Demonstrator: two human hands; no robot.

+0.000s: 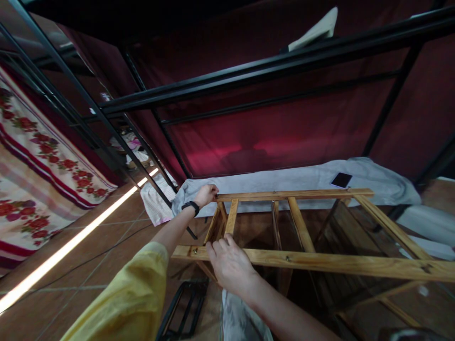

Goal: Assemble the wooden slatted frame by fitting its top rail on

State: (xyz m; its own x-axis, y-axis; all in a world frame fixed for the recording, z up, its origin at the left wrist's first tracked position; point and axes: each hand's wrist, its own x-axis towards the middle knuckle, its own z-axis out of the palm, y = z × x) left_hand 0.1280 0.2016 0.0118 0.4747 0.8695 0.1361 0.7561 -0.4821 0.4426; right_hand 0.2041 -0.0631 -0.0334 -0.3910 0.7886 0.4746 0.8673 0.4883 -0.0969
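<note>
you're steadying the wooden frame (pixel 302 227) — left hand (pixel 205 194) clamped on its far rail's end, right hand (pixel 230 263) closing its grip over the near rail — so keep both rails level.

Honestly can't read a single word, label, brand or number anywhere here, not on the wooden frame (pixel 302 258), the wristband (pixel 191 206), or the dark phone (pixel 341 180) beyond the frame.
</note>
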